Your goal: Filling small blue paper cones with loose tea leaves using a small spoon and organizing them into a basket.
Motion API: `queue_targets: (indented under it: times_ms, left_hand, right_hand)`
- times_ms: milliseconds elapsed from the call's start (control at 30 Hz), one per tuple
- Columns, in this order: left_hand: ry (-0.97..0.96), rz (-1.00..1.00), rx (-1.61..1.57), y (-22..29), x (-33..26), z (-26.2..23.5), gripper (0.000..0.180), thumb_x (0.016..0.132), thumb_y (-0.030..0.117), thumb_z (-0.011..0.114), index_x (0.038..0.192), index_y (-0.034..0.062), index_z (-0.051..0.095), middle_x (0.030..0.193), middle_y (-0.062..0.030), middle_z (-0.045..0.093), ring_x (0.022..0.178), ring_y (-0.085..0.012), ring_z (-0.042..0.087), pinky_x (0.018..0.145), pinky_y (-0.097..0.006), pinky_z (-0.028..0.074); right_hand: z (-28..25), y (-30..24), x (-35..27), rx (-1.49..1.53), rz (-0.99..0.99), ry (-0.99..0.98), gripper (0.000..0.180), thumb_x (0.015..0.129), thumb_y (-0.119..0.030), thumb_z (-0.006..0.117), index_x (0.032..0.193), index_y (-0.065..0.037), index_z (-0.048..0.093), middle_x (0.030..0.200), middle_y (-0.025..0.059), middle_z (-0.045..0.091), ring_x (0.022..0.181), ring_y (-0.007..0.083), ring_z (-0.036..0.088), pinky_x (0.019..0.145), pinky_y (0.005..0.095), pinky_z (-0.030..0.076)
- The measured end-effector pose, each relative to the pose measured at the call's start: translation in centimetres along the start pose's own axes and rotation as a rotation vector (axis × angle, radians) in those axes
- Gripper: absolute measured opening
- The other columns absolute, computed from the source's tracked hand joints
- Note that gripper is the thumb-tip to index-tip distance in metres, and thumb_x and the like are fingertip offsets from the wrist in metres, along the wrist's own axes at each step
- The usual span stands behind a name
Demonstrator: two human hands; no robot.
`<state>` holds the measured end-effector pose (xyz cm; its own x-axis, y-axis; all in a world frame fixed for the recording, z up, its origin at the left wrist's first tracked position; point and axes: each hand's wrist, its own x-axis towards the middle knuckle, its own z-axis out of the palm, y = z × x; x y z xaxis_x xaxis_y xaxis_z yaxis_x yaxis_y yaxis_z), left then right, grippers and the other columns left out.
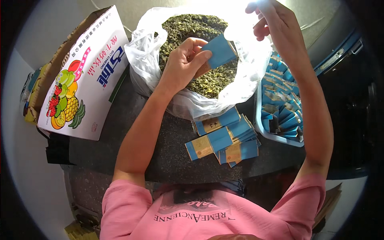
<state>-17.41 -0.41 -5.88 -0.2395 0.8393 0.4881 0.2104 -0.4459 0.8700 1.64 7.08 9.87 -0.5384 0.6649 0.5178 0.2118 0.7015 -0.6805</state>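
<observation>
My left hand (181, 64) is closed round a blue and tan paper packet (220, 52), holding it tilted over a white plastic bag (144, 60). The bag's mouth is spread wide around a heap of dried green leaves (190, 24). Up at the right, above the bag's far right side, my right hand (278, 22) is raised with its fingers bent in. Glare washes out its fingertips, so what they hold, if anything, is hidden. Several flat blue and tan packets (220, 138) lie in an overlapping pile on the table in front of the bag.
A light blue tray (262, 130) right of the bag is crowded with upright blue packets (282, 112). On the left stands a white cardboard box (96, 80) printed with fruit. The dark speckled table (168, 148) has a curved edge near my body.
</observation>
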Motion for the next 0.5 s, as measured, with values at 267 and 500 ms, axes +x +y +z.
queue_targets:
  times_ms: [267, 500]
  left_hand:
    - [0.008, -0.019, -0.053, 0.3, -0.2, -0.1, 0.024, 0.095, 0.022, 0.064, 0.109, 0.0030, 0.061, 0.082, 0.0031, 0.061, 0.070, -0.0007, 0.053, 0.060, -0.018, 0.045]
    - [0.015, 0.263, 0.107, 0.5, -0.2, 0.7, 0.047, 0.085, 0.023, 0.076, 0.122, 0.0039, 0.056, 0.090, 0.0002, 0.062, 0.067, -0.0022, 0.053, 0.059, -0.017, 0.044]
  right_hand:
    - [-1.1, 0.6, -0.6, -0.077, -0.038, 0.053, 0.031, 0.098, -0.024, 0.049, 0.089, 0.002, 0.065, 0.065, 0.0085, 0.062, 0.057, 0.0163, 0.060, 0.056, 0.0302, 0.048]
    - [2.0, 3.8, -0.9, 0.060, 0.034, -0.250, 0.042, 0.101, -0.041, 0.045, 0.094, -0.004, 0.065, 0.063, 0.0049, 0.061, 0.058, 0.0106, 0.061, 0.058, 0.0264, 0.051]
